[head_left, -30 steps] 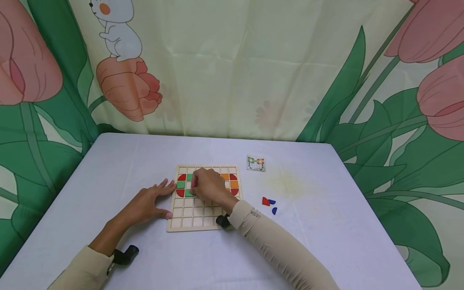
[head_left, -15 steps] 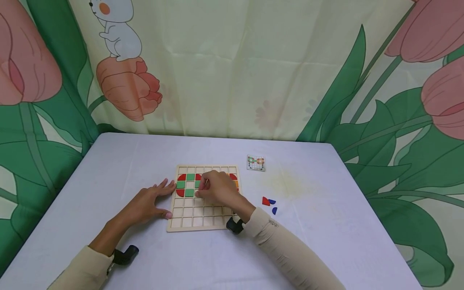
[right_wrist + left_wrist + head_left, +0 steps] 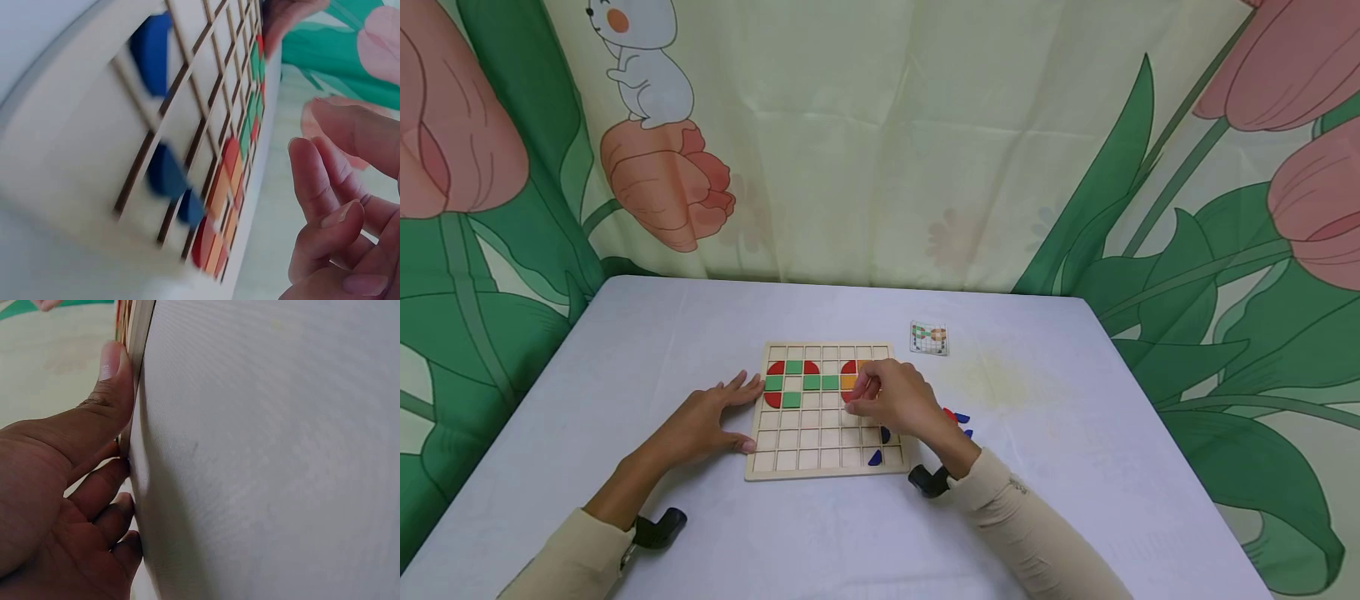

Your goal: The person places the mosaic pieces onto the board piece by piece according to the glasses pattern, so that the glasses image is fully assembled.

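Observation:
A wooden grid board lies on the table, with red quarter-round pieces, green squares and orange squares in its upper cells. Blue pieces sit in cells towards its lower right. My left hand touches the board's left edge with thumb and fingertips, fingers spread. Over the board's right part hovers my right hand, hiding some cells. In the right wrist view its fingers are loosely bent, thumb apart, with nothing visible between them.
Beyond the board's upper right corner lies a small pattern card. Right of the board, a loose red piece and blue pieces lie on the white tablecloth, partly behind the right hand. A printed curtain hangs behind the table.
My right hand has moved rightward across the board, uncovering the green and red pieces at left and the blue ones at lower right. The left hand stays in place.

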A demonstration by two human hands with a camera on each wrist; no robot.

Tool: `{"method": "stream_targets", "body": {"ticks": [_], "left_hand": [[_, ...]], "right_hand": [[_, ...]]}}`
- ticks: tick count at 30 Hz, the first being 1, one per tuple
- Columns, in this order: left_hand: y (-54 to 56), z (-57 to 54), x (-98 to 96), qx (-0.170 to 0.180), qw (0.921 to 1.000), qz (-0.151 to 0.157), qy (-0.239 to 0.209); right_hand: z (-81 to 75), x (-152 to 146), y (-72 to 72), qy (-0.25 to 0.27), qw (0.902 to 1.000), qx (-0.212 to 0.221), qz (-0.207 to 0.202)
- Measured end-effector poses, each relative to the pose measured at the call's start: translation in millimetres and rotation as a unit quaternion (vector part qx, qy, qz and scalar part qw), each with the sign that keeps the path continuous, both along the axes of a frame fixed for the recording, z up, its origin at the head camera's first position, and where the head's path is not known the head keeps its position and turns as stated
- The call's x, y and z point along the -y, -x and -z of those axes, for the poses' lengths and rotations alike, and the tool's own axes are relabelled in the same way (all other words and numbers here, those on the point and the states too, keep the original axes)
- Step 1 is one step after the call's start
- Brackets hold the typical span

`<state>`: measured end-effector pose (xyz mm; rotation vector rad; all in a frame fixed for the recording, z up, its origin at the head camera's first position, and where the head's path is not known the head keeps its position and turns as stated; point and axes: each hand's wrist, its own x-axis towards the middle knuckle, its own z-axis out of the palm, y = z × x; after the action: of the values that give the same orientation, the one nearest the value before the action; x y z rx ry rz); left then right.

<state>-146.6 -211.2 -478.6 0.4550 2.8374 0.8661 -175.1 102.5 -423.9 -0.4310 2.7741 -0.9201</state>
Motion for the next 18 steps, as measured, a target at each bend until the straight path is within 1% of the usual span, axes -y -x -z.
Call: {"method": "stream_targets", "body": {"ticks": [10,15,18], "left_hand": [[0.3,0.7,0.8,0.003,1.0,0.0,0.006],[1.0,1.7,2.4,0.008,1.0,-0.001,0.004],[1.0,1.2,2.8,0.01,0.9999,-0.001,0.0]], "right_hand": [[0.8,-39.7,-5.1,0.01,0.9988,0.012,0.047],[2.0,-57.7,-5.3,-0.005,0.9967,0.021,0.078],[3.4,-68.9,-4.7,-0.012,0.9959,0.021,0.088]]}}
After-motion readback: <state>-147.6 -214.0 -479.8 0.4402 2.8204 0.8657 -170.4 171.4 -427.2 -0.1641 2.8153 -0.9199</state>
